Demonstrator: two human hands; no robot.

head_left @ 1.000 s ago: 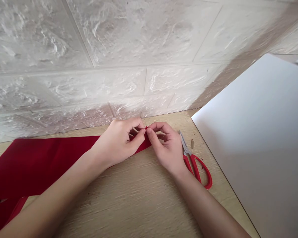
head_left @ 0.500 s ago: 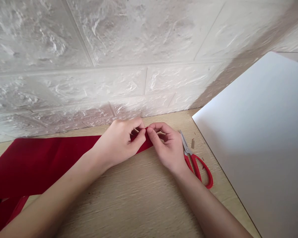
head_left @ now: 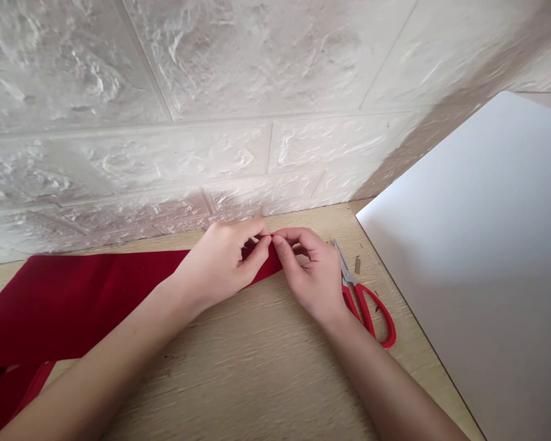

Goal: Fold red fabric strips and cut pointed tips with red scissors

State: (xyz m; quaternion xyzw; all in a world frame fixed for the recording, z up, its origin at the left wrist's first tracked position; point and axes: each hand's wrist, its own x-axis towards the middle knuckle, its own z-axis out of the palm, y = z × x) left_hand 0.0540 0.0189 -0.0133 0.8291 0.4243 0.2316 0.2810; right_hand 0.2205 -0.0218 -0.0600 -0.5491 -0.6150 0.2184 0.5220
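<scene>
A long piece of dark red fabric (head_left: 96,294) lies across the wooden surface from the left edge to the middle. At its right end my left hand (head_left: 227,263) pinches the fabric between thumb and forefinger. Right beside it, my right hand (head_left: 310,269) pinches the same spot, the two sets of fingertips almost touching. A tiny bit of red shows between the fingertips; its details are too small to make out. Scissors (head_left: 365,300) with red handles lie just right of my right hand, partly covered by it, their blades pointing away from me.
A white textured brick-pattern wall (head_left: 239,141) rises close behind the hands. On the right stands a large white panel (head_left: 477,245). A small brownish scrap (head_left: 357,264) lies near the scissors on the pale wooden surface (head_left: 252,367).
Almost nothing differs. Both hands keep their pinch on the fabric, and the fingertips have shifted very slightly.
</scene>
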